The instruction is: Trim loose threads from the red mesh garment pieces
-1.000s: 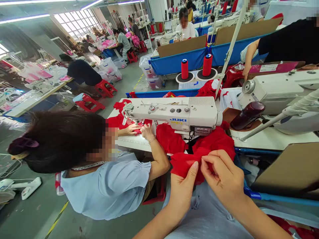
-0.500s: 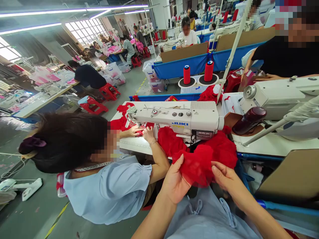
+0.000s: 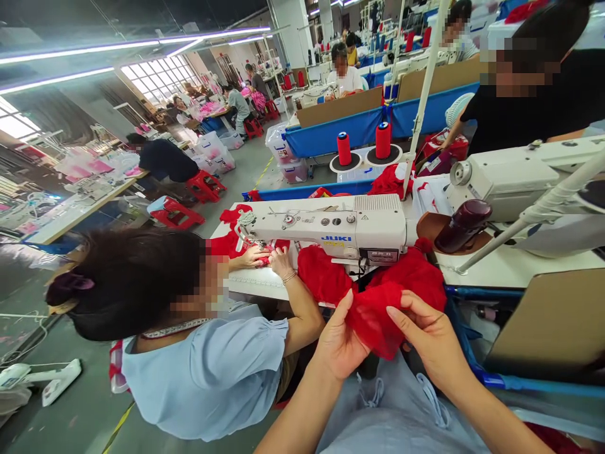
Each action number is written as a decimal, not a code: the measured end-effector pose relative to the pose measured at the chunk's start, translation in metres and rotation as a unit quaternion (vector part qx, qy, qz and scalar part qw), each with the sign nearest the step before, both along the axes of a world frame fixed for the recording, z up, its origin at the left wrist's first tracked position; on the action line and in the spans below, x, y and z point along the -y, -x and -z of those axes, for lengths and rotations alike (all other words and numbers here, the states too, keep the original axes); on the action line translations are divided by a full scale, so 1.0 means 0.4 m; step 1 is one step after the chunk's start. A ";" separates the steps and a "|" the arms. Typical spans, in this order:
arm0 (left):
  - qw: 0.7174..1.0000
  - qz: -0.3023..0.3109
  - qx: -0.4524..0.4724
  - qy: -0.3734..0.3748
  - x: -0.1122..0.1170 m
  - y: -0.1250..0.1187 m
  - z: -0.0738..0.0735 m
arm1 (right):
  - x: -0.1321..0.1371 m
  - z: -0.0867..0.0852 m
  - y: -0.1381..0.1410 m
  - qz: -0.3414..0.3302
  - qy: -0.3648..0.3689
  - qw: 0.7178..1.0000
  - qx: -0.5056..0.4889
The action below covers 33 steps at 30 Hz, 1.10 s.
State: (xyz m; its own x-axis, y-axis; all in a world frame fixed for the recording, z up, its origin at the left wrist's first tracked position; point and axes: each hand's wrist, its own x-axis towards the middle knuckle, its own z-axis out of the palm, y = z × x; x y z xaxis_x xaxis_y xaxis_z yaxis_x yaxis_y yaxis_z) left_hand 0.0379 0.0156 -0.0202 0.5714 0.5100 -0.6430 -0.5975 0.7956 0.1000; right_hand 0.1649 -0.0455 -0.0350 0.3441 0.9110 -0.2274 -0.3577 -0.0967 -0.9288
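Red fabric (image 3: pixel 377 320) spans left hand (image 3: pixel 341 353) and right hand (image 3: pixel 437 343), their fingers (image 3: pixel 403 323) pinching it.

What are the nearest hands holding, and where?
Sheer red fabric: the left hand holds its left edge, the right hand its upper right edge.

Grey-green floor (image 3: pixel 66 429), red stools (image 3: pixel 205 185), gridded window (image 3: pixel 154 77), tube lights (image 3: pixel 80 52) below dark ceiling (image 3: pixel 142 19).

A piece of thin, partly see-through red cloth (image 3: pixel 378 318), plain and unevenly creased, is held loosely spread between the left hand (image 3: pixel 341 345) and the right hand (image 3: pixel 432 334), at the near side right of the middle, its lower edge drooping to a soft point.
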 end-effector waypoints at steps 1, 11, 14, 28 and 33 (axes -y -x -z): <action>1.000 0.006 0.008 -0.005 0.000 -0.002 0.003 | 0.002 -0.001 0.000 -0.005 0.001 1.000 0.003; 0.952 -0.094 -0.211 -0.203 0.025 -0.020 0.023 | 0.014 0.013 -0.008 0.006 0.043 0.999 -0.032; 0.944 -0.096 -0.235 -0.211 0.033 -0.022 0.021 | 0.014 0.010 -0.011 0.008 0.038 0.999 -0.031; 0.944 -0.132 -0.245 -0.175 0.004 -0.012 0.008 | 0.034 0.006 -0.025 -0.019 0.018 0.999 0.021; 0.953 -0.060 -0.230 -0.191 0.021 -0.004 -0.011 | 0.028 0.017 -0.034 -0.026 0.052 0.998 -0.024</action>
State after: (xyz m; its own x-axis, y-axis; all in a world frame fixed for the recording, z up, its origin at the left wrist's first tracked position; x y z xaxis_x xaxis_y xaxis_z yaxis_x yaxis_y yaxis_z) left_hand 0.0396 0.0071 -0.0159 0.1980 0.8002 -0.5661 -0.5047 0.5783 0.6410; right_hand 0.1784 -0.0567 -0.0419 0.2825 0.8982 -0.3369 -0.3942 -0.2115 -0.8944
